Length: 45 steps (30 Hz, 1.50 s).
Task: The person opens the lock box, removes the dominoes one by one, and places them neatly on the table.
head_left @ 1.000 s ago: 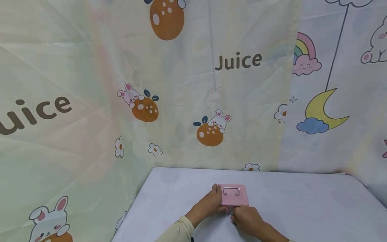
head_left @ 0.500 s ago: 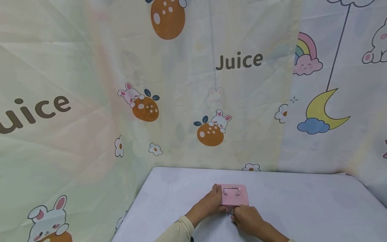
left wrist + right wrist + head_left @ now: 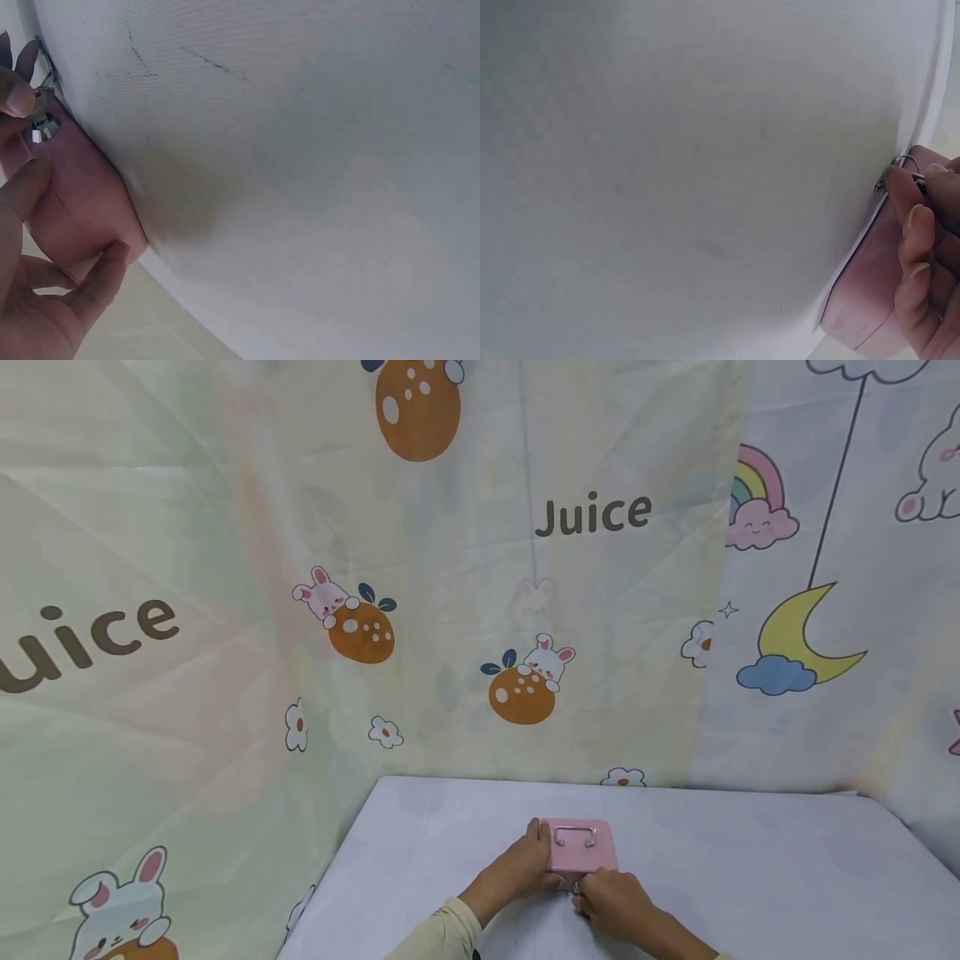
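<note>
A small pink box (image 3: 582, 853) with a silver handle (image 3: 574, 837) on its lid rests on the white table. My left hand (image 3: 521, 865) grips the box's left side, thumb at the front and fingers along the side; the left wrist view shows the same grip on the pink box (image 3: 82, 195). At the box's front, a round silver lock (image 3: 46, 127) shows. My right hand (image 3: 617, 903) pinches a small metal piece at that lock, with a ring (image 3: 909, 162) beside the fingertips in the right wrist view. The fingers partly hide the piece. The lid is closed.
The white table (image 3: 750, 860) extends on both sides of the box. Behind it and at the left hang cloth sheets (image 3: 450, 568) printed with rabbits, oranges and a moon. A pale sleeve (image 3: 442, 931) covers the left forearm.
</note>
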Each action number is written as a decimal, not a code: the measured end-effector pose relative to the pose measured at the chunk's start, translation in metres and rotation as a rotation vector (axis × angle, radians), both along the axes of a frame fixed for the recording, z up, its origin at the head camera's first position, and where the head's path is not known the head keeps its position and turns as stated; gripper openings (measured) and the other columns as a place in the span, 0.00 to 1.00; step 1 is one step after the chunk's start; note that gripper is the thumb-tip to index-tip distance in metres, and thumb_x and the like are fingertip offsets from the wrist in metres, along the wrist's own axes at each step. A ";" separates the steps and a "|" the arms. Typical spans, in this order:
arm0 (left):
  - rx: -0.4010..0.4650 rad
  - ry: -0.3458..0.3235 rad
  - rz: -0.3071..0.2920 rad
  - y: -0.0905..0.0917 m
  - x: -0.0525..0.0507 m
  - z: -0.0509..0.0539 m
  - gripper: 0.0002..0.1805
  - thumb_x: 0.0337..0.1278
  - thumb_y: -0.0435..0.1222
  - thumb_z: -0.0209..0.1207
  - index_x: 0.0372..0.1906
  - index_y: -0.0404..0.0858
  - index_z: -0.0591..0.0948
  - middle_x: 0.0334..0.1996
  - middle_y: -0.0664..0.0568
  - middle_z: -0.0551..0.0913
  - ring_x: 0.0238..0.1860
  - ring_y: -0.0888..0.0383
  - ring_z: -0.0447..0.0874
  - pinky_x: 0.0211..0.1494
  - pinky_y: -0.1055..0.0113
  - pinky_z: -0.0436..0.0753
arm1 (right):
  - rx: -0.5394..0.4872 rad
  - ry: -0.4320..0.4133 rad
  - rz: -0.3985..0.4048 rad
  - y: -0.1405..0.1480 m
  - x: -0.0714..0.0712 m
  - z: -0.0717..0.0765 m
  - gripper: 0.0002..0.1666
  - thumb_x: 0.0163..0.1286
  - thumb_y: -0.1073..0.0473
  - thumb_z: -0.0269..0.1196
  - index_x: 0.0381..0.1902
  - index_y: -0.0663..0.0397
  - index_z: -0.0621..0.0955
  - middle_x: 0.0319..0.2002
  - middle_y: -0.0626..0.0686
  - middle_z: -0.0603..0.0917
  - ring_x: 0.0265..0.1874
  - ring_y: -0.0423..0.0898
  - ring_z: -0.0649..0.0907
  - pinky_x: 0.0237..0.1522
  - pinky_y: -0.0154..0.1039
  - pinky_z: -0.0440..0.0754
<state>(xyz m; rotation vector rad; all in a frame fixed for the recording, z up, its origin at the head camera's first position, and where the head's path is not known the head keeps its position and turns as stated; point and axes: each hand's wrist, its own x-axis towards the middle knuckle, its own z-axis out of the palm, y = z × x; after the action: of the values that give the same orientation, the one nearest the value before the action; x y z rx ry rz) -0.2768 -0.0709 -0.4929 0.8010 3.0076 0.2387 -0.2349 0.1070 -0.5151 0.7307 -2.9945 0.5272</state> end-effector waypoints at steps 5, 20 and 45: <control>-0.007 0.017 -0.002 0.000 0.004 0.002 0.52 0.54 0.52 0.70 0.73 0.23 0.61 0.65 0.31 0.70 0.57 0.48 0.84 0.57 0.68 0.83 | 0.003 0.017 -0.003 0.000 0.001 0.001 0.10 0.62 0.58 0.71 0.24 0.54 0.83 0.12 0.40 0.69 0.13 0.35 0.67 0.18 0.31 0.67; -0.001 -0.011 0.012 0.001 0.005 0.002 0.51 0.55 0.51 0.70 0.74 0.25 0.61 0.69 0.29 0.66 0.62 0.45 0.80 0.61 0.64 0.81 | -0.032 0.014 0.045 0.006 0.000 -0.003 0.10 0.63 0.57 0.71 0.26 0.52 0.82 0.15 0.37 0.71 0.15 0.33 0.67 0.19 0.31 0.67; -0.014 0.024 -0.015 0.000 0.000 -0.003 0.51 0.55 0.51 0.70 0.73 0.23 0.61 0.67 0.30 0.69 0.58 0.48 0.84 0.56 0.69 0.83 | -0.086 -0.025 0.025 0.008 -0.001 -0.005 0.08 0.62 0.56 0.72 0.26 0.52 0.84 0.18 0.38 0.78 0.18 0.33 0.70 0.22 0.32 0.70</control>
<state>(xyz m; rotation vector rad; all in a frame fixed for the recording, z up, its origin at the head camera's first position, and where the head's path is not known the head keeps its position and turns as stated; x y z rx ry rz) -0.2768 -0.0712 -0.4956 0.8309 3.0209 0.2089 -0.2359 0.1146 -0.5202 0.7619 -2.9676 0.6670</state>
